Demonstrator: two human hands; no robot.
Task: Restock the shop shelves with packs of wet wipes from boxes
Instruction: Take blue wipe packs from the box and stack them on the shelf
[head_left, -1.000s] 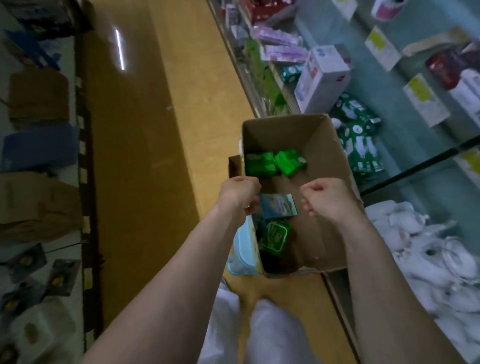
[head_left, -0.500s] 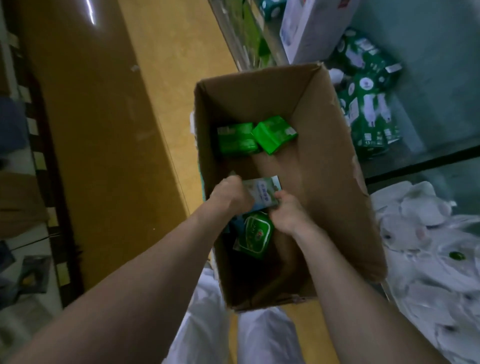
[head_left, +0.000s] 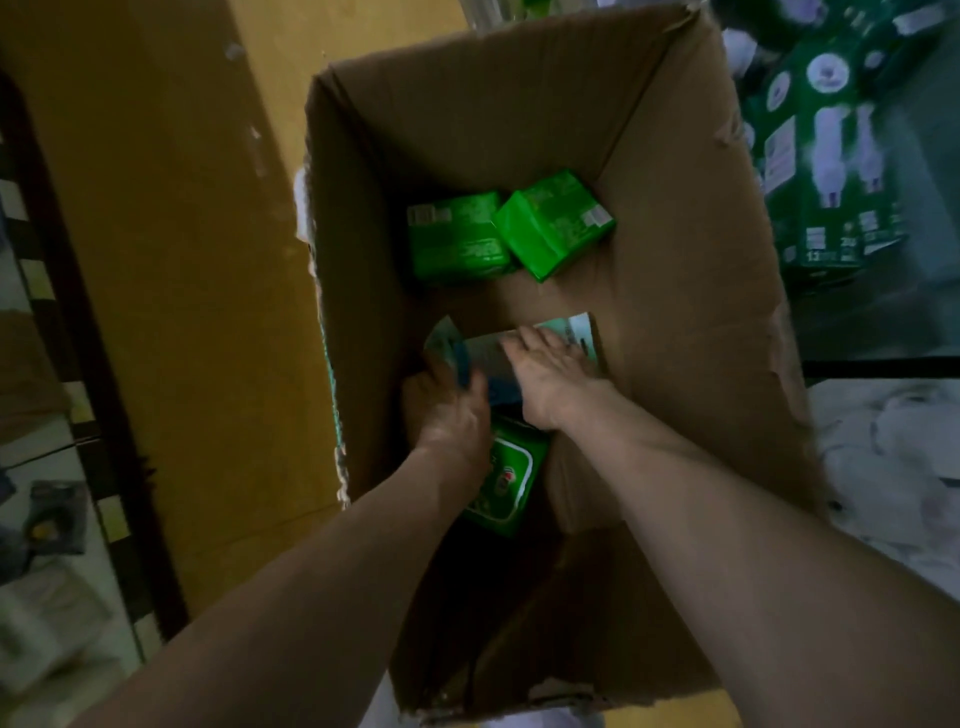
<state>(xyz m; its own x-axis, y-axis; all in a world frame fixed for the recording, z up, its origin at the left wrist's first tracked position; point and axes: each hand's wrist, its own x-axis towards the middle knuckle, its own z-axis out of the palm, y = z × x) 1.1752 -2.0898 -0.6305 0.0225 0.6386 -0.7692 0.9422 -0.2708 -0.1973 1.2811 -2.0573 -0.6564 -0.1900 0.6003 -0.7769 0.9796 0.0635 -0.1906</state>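
An open cardboard box (head_left: 691, 291) fills the view. Two green wipe packs (head_left: 460, 236) (head_left: 553, 223) lie at its far end. Both my hands are deep inside the box on a pale blue-and-white pack (head_left: 480, 353). My left hand (head_left: 447, 410) grips the pack's left end with curled fingers. Stretched fingers of my right hand (head_left: 545, 371) lie flat on top of it. Another green pack (head_left: 506, 480) with a white-framed label lies under my wrists, partly hidden.
Yellow-brown floor (head_left: 171, 218) runs along the box's left side. Green boxed goods (head_left: 826, 171) stand on the low shelf at upper right, and white bagged items (head_left: 893, 457) lie at right. Dark shelving with goods (head_left: 47, 519) edges the left.
The view has closed in on the box. Both hands went from above its rim down into it onto the pale pack; the right hand now lies flat on top.
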